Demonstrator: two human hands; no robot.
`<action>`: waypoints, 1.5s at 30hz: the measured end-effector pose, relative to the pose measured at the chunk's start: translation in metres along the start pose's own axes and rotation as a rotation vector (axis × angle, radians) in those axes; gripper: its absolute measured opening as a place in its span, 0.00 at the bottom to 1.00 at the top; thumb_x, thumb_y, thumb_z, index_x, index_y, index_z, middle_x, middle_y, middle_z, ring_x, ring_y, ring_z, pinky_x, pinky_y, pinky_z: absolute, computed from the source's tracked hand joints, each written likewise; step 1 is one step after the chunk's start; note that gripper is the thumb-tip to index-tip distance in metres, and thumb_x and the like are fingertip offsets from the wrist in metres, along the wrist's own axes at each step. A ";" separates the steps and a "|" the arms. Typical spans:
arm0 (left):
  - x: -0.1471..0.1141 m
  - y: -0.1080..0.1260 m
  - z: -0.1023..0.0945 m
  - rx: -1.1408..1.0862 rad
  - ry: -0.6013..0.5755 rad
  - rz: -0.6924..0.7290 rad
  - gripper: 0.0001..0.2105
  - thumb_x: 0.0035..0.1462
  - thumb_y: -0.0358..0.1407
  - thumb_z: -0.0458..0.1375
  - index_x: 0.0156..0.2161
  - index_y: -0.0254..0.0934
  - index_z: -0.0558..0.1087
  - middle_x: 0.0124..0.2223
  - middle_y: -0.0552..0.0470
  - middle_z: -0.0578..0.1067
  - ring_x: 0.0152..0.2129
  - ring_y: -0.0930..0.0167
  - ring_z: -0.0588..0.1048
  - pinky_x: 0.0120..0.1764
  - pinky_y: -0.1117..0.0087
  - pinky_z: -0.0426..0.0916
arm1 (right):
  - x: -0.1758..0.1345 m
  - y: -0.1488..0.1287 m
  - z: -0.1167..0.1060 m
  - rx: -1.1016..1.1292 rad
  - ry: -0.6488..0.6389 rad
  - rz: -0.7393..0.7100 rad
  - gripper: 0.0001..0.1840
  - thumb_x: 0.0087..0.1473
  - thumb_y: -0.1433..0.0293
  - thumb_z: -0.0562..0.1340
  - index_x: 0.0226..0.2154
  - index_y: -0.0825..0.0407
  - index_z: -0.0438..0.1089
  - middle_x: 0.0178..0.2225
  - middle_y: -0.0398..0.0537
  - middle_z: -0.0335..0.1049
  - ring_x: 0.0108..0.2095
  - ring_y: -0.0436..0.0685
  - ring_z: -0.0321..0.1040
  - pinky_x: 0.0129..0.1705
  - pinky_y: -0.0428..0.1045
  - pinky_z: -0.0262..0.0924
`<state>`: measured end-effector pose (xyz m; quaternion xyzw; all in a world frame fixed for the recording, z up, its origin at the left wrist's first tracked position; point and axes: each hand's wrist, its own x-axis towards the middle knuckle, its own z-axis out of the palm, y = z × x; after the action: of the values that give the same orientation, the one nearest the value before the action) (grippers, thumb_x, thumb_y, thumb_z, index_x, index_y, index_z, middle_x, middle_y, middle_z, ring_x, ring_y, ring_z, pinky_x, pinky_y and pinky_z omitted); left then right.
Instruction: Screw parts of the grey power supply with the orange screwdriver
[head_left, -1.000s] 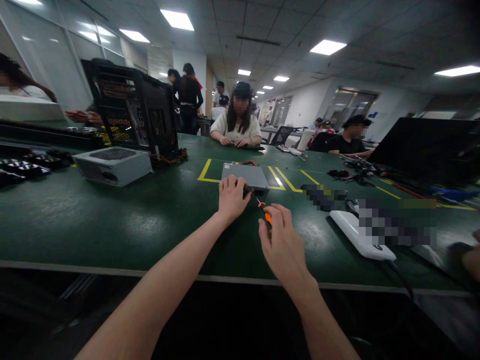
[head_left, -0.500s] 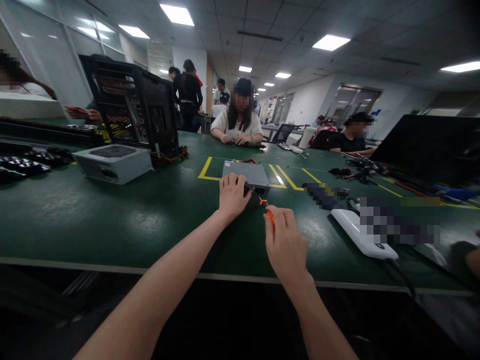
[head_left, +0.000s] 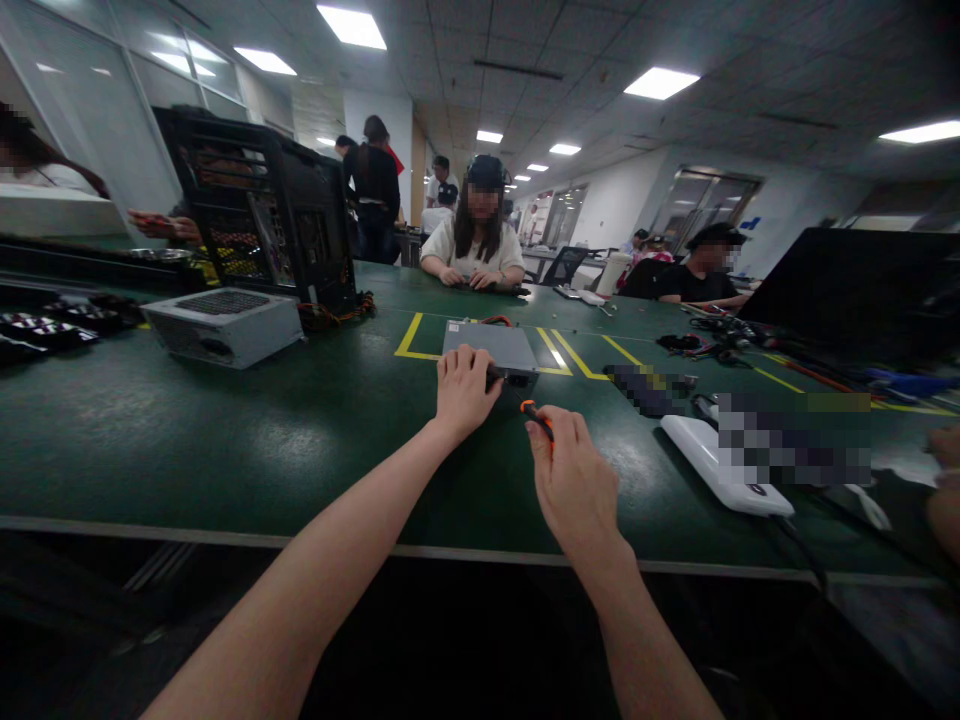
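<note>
A grey metal computer power supply (head_left: 491,342) lies flat on the green table in front of me. My left hand (head_left: 466,392) grips its near left edge, fingers over the top and thumb at the near side by a dark part. That hand covers much of the near face, though a dark socket (head_left: 519,380) shows to its right. My right hand (head_left: 574,468) is closed around an orange-and-black screwdriver (head_left: 536,415). The thin shaft points up and left toward the near face of the power supply; whether its tip touches cannot be made out.
A second power supply (head_left: 225,325) stands at left before a black computer case (head_left: 262,215). A white power bank-like device (head_left: 724,465) with a cable lies at right, near a dark monitor (head_left: 862,300) and loose cables (head_left: 709,345). A person (head_left: 476,240) sits opposite.
My right hand has shifted slightly right, and the screwdriver's angle has changed a little. My left hand keeps its hold on the power supply. Another person's hand shows more at the right edge.
</note>
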<state>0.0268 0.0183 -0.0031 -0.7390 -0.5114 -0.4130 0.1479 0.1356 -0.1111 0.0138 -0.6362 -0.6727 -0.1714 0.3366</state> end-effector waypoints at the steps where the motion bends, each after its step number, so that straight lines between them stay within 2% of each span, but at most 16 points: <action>1: 0.000 0.000 0.000 -0.006 0.004 0.014 0.11 0.51 0.38 0.55 0.40 0.39 0.63 0.43 0.47 0.63 0.42 0.63 0.61 0.46 0.62 0.54 | -0.001 0.000 0.000 0.040 -0.017 -0.033 0.13 0.57 0.65 0.48 0.42 0.52 0.60 0.42 0.54 0.62 0.34 0.56 0.67 0.23 0.47 0.60; 3: 0.000 -0.001 0.000 -0.023 0.010 0.043 0.11 0.52 0.37 0.55 0.41 0.38 0.62 0.46 0.48 0.63 0.44 0.63 0.61 0.48 0.62 0.53 | -0.003 -0.001 0.003 0.118 -0.028 -0.111 0.13 0.56 0.69 0.48 0.44 0.53 0.59 0.47 0.56 0.59 0.40 0.57 0.65 0.30 0.48 0.63; 5: 0.000 -0.002 0.000 -0.030 0.003 0.057 0.11 0.52 0.37 0.55 0.41 0.38 0.62 0.47 0.48 0.63 0.45 0.64 0.61 0.48 0.63 0.52 | -0.005 -0.002 0.008 0.148 -0.001 -0.154 0.13 0.56 0.72 0.47 0.43 0.54 0.60 0.46 0.56 0.60 0.41 0.56 0.65 0.34 0.49 0.64; 9: 0.001 -0.004 -0.003 0.006 -0.038 0.040 0.11 0.53 0.39 0.54 0.41 0.39 0.63 0.43 0.48 0.64 0.42 0.63 0.62 0.46 0.62 0.54 | -0.007 -0.002 0.016 0.050 0.086 -0.119 0.11 0.57 0.68 0.49 0.39 0.54 0.62 0.37 0.52 0.65 0.30 0.53 0.67 0.27 0.46 0.61; 11: 0.000 -0.005 -0.005 0.031 -0.040 0.035 0.11 0.52 0.40 0.54 0.41 0.40 0.63 0.41 0.48 0.64 0.41 0.62 0.62 0.45 0.62 0.55 | -0.007 -0.001 0.016 0.030 0.093 -0.106 0.11 0.57 0.66 0.50 0.39 0.53 0.63 0.36 0.50 0.66 0.28 0.53 0.66 0.26 0.46 0.61; 16: -0.002 -0.012 -0.013 0.053 -0.032 0.016 0.12 0.51 0.41 0.55 0.40 0.40 0.63 0.41 0.48 0.63 0.40 0.62 0.62 0.43 0.61 0.55 | -0.007 0.000 0.009 0.126 0.055 -0.159 0.13 0.55 0.71 0.50 0.44 0.56 0.59 0.47 0.59 0.59 0.41 0.57 0.65 0.34 0.49 0.63; 18: -0.003 -0.015 -0.015 0.042 -0.041 0.003 0.12 0.51 0.42 0.56 0.39 0.40 0.64 0.41 0.48 0.63 0.40 0.62 0.62 0.43 0.61 0.55 | -0.007 0.000 0.007 0.097 0.059 -0.164 0.13 0.56 0.70 0.49 0.44 0.56 0.60 0.42 0.56 0.64 0.37 0.57 0.66 0.33 0.49 0.62; 21: -0.002 -0.017 -0.015 0.024 -0.053 -0.010 0.12 0.50 0.42 0.56 0.39 0.40 0.64 0.41 0.48 0.63 0.41 0.62 0.61 0.44 0.61 0.55 | -0.006 0.001 0.006 0.019 0.056 -0.079 0.14 0.58 0.64 0.48 0.41 0.54 0.61 0.35 0.51 0.67 0.28 0.55 0.67 0.26 0.48 0.61; 23: -0.001 -0.017 -0.014 0.016 -0.062 -0.022 0.12 0.50 0.42 0.56 0.39 0.40 0.64 0.41 0.48 0.63 0.41 0.61 0.61 0.44 0.60 0.55 | -0.006 -0.001 0.005 0.036 0.030 -0.081 0.14 0.57 0.64 0.49 0.43 0.54 0.61 0.40 0.54 0.66 0.32 0.56 0.67 0.28 0.48 0.62; 26: 0.000 -0.016 -0.013 -0.001 -0.071 -0.035 0.12 0.50 0.42 0.56 0.39 0.40 0.63 0.42 0.47 0.62 0.41 0.61 0.61 0.44 0.60 0.55 | -0.006 -0.006 0.003 0.090 -0.003 -0.207 0.14 0.57 0.70 0.48 0.45 0.55 0.59 0.47 0.57 0.61 0.41 0.57 0.65 0.37 0.49 0.63; 28: 0.000 -0.017 -0.013 -0.005 -0.064 -0.032 0.12 0.50 0.42 0.56 0.39 0.40 0.63 0.41 0.48 0.62 0.41 0.61 0.61 0.43 0.60 0.55 | -0.005 -0.009 0.003 0.056 0.005 -0.207 0.13 0.57 0.70 0.48 0.44 0.54 0.60 0.43 0.55 0.64 0.37 0.56 0.66 0.34 0.49 0.63; 31: 0.000 -0.019 -0.011 0.001 -0.051 -0.016 0.13 0.49 0.42 0.57 0.38 0.40 0.63 0.41 0.48 0.62 0.41 0.61 0.61 0.43 0.61 0.55 | -0.004 -0.011 0.002 0.016 0.018 -0.097 0.14 0.57 0.65 0.49 0.42 0.54 0.61 0.37 0.52 0.66 0.30 0.55 0.67 0.26 0.48 0.62; 35: 0.001 -0.021 -0.011 -0.011 -0.043 -0.004 0.13 0.48 0.42 0.58 0.38 0.40 0.63 0.41 0.48 0.62 0.41 0.62 0.61 0.43 0.61 0.55 | -0.005 -0.013 0.002 0.124 -0.018 -0.181 0.14 0.56 0.70 0.49 0.45 0.55 0.58 0.47 0.58 0.60 0.42 0.58 0.65 0.35 0.49 0.64; 37: 0.002 -0.021 -0.011 -0.014 -0.043 -0.007 0.13 0.48 0.42 0.58 0.38 0.40 0.63 0.41 0.48 0.62 0.40 0.62 0.61 0.44 0.61 0.55 | -0.005 -0.012 0.002 0.096 -0.014 -0.167 0.13 0.57 0.71 0.48 0.44 0.55 0.59 0.44 0.56 0.62 0.38 0.56 0.67 0.32 0.49 0.64; 40: 0.002 -0.020 -0.012 -0.017 -0.052 -0.015 0.13 0.48 0.42 0.58 0.38 0.40 0.63 0.40 0.48 0.62 0.40 0.62 0.61 0.44 0.61 0.55 | -0.003 -0.011 0.002 0.029 0.004 -0.049 0.14 0.58 0.65 0.47 0.42 0.54 0.60 0.37 0.52 0.66 0.29 0.55 0.68 0.24 0.48 0.62; 45: 0.002 -0.018 -0.014 -0.027 -0.076 -0.040 0.12 0.48 0.41 0.57 0.38 0.40 0.63 0.41 0.48 0.62 0.41 0.62 0.60 0.46 0.61 0.53 | -0.004 -0.010 0.001 0.101 -0.017 -0.142 0.14 0.57 0.69 0.48 0.44 0.55 0.58 0.46 0.58 0.61 0.39 0.57 0.67 0.30 0.48 0.64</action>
<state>0.0046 0.0184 0.0035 -0.7458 -0.5256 -0.3942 0.1100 0.1254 -0.1143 0.0124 -0.5704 -0.7268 -0.1552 0.3497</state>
